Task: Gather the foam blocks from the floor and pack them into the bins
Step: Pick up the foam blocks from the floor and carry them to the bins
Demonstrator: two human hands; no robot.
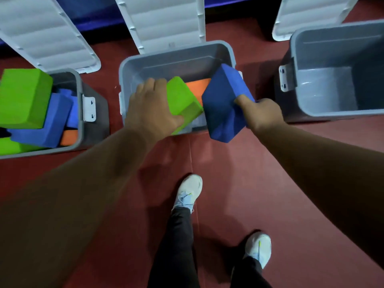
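Observation:
My left hand (151, 109) grips a green foam block (184, 100) held over the near side of the middle grey bin (176, 53). My right hand (261, 113) holds a blue foam block (223, 104), tilted over that bin's right front corner. An orange block (197, 84) lies inside the middle bin, partly hidden by the two held blocks. The left grey bin (80, 113) is piled with green, blue and orange blocks, a large green one (22, 98) on top.
A right grey bin (299, 53) stands with nothing visible inside it. Three white lids (164, 19) lean behind the bins. The floor is dark red. My legs in dark trousers and white shoes (190, 192) stand below the bins.

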